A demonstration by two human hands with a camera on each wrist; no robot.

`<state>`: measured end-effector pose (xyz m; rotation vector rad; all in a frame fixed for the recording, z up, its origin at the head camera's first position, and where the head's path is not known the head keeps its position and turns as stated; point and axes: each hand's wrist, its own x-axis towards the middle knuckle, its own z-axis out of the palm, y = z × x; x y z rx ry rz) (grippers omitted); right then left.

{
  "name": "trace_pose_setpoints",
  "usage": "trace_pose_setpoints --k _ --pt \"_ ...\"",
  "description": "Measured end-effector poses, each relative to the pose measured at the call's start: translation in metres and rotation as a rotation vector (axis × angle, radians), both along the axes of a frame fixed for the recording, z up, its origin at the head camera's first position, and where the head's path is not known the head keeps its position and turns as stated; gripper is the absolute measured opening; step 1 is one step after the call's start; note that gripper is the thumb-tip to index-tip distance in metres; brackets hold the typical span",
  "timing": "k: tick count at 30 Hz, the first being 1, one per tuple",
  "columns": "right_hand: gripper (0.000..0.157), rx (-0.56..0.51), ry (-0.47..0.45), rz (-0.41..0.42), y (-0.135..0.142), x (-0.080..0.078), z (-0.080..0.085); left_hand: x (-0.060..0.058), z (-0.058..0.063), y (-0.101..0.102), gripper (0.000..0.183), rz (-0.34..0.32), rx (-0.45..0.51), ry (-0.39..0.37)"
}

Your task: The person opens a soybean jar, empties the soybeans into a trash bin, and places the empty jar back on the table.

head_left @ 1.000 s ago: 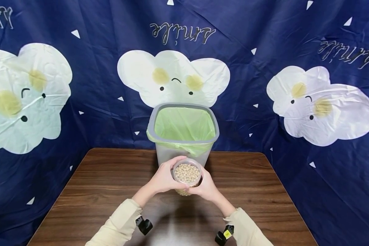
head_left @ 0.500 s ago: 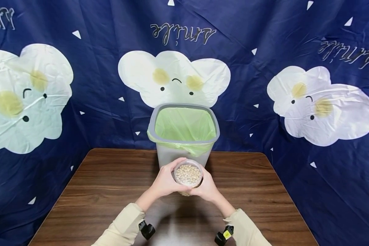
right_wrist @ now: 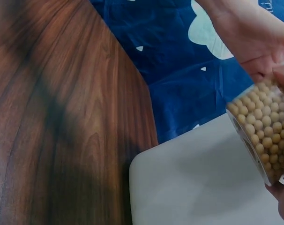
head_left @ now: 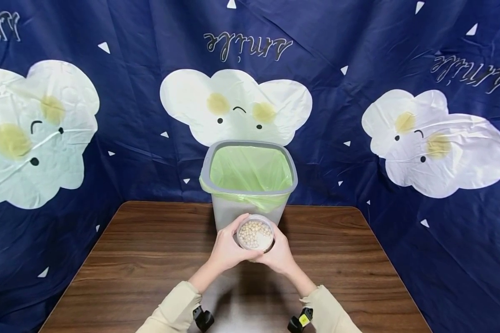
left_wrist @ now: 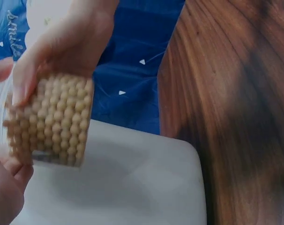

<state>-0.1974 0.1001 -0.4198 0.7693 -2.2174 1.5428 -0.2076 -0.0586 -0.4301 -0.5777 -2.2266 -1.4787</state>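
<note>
A clear plastic jar [head_left: 255,232] of round beige beans is held between both hands, in front of the bin. My left hand [head_left: 227,249] grips its left side, the thumb along the near side. From the right, my right hand [head_left: 281,254] curls round it, and the thumbs come together at the near side. Through the jar's round end in the head view, beans show with a pale bean-free patch at lower right. Both wrist views show the jar's side packed with beans, slightly blurred in the left one.
A grey bin [head_left: 229,210] with a green liner bag [head_left: 250,169] stands at the table's back edge, right beyond the jar. The brown wooden table [head_left: 158,259] extends to both sides. A navy cloth [head_left: 333,27] with printed clouds surrounds it.
The jar has turned so its beaned side below the hands is now hidden. A pale patch has appeared among the beans at its round end. Both hands keep their hold.
</note>
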Motion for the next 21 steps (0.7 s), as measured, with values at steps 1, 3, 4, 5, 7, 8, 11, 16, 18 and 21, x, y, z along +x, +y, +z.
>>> trace_pose_setpoints --k 1,3,4,5,7,8,11,16,18,21 --pt "0.081 0.008 0.026 -0.032 -0.001 -0.001 -0.001 0.000 -0.001 0.002 0.085 0.021 0.005 0.009" --pt "0.082 0.022 0.067 -0.098 -0.002 -0.005 -0.010 0.002 -0.002 0.006 0.085 0.058 0.016 0.020" --pt "0.083 0.030 0.092 -0.130 -0.002 -0.008 -0.015 0.002 -0.003 0.007 0.085 0.076 0.020 0.026" --pt "0.083 0.035 0.108 -0.158 -0.002 -0.010 -0.020 0.003 -0.003 0.009 0.085 0.093 0.026 0.029" --pt "0.084 0.039 0.133 -0.211 -0.003 -0.015 -0.030 0.004 -0.004 0.013 0.086 0.130 0.035 0.038" --pt "0.085 0.038 0.142 -0.233 -0.003 -0.017 -0.034 0.004 -0.004 0.015 0.086 0.146 0.039 0.041" --pt "0.083 0.033 0.194 -0.304 -0.007 -0.019 -0.040 0.005 -0.003 0.022 0.086 0.200 0.061 0.026" --pt "0.079 0.043 0.256 -0.392 -0.013 -0.020 -0.044 0.007 -0.002 0.032 0.089 0.271 0.095 -0.055" --pt "0.078 0.038 0.239 -0.397 -0.013 -0.019 -0.044 0.009 -0.001 0.033 0.091 0.264 0.099 -0.086" --pt "0.080 0.000 0.158 -0.359 -0.010 -0.018 -0.041 0.010 0.000 0.030 0.091 0.169 0.132 -0.114"
